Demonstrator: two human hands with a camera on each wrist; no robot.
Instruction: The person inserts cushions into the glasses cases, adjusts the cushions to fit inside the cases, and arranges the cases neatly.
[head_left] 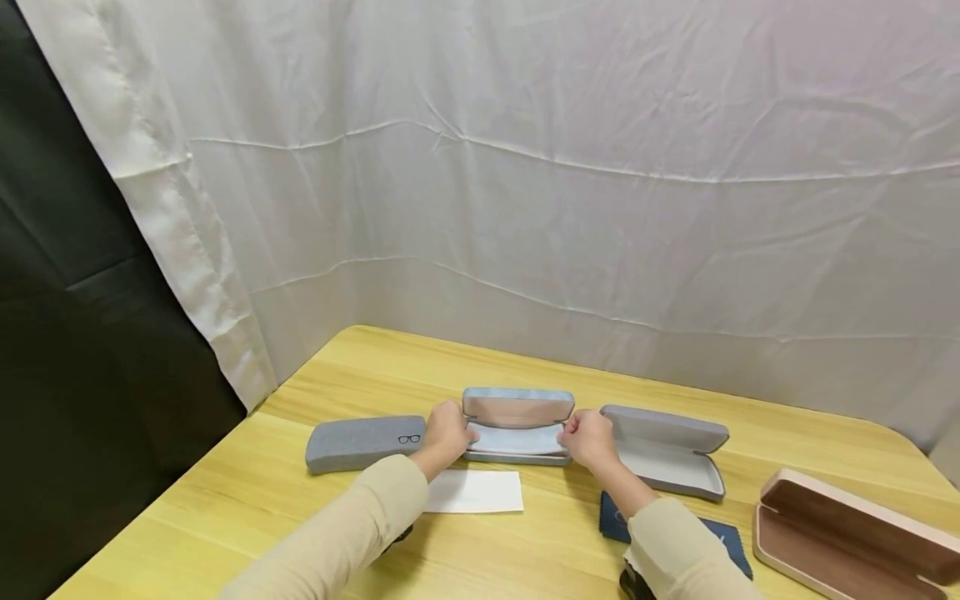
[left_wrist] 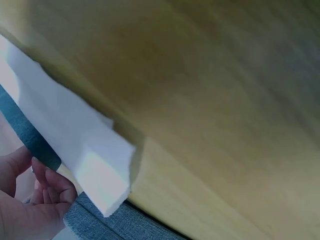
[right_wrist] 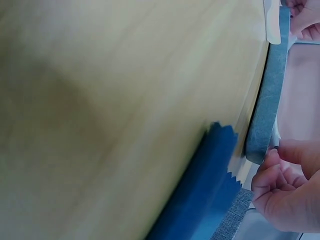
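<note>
A light blue glasses case (head_left: 517,394) stands open at the middle of the table, its lid lining pale pink. A light blue cloth (head_left: 517,439) lies across its bottom half. At the left end of the case my left hand (head_left: 447,435) pinches the cloth between thumb and fingers. My right hand (head_left: 591,438) pinches the cloth's other end at the right side. In the right wrist view the right hand (right_wrist: 287,187) has thumb and index finger together just past the case's front wall (right_wrist: 270,95). Curled fingers of the left hand (left_wrist: 37,200) show in the left wrist view.
Left of the hands lies a closed grey case (head_left: 360,442) with a glasses print. A folded white cloth (head_left: 480,492) is in front. To the right are an open grey case (head_left: 663,429), a navy cloth (head_left: 727,537) with zigzag edges, and an open pink-and-brown case (head_left: 847,542).
</note>
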